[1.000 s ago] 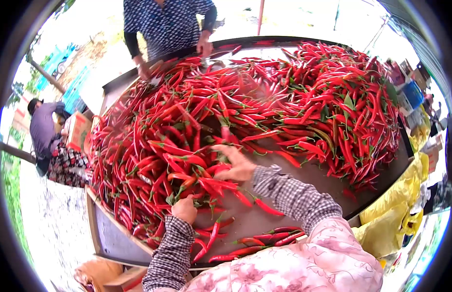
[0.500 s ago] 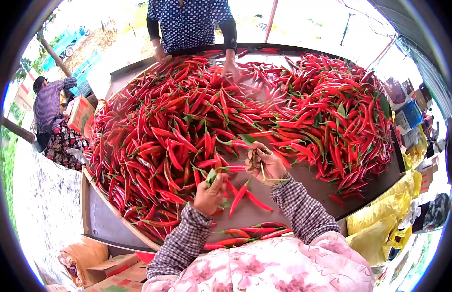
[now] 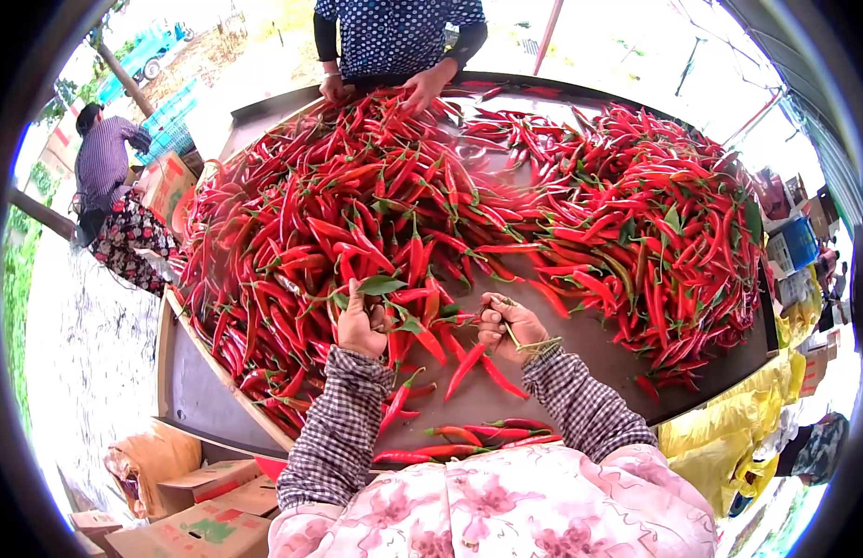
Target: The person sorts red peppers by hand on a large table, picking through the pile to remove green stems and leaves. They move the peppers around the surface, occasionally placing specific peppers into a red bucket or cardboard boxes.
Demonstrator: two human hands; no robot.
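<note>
Red chili peppers cover much of the brown table in a large left pile and a right pile. My left hand is closed at the near edge of the left pile, with green leaves pinched by the thumb. My right hand is closed over the bare strip between the piles, with thin stems between the fingers. Loose peppers lie between and below my hands. Several more peppers lie along the near table edge.
Across the table a person in a dotted shirt has both hands on the left pile. At the far left is another person in a striped shirt. Cardboard boxes stand at the lower left, yellow sacks at the right.
My left hand has moved left and up, and its leaves now spread over the peppers. My right hand is slightly lower. The person opposite has drawn a hand back to the left pile.
</note>
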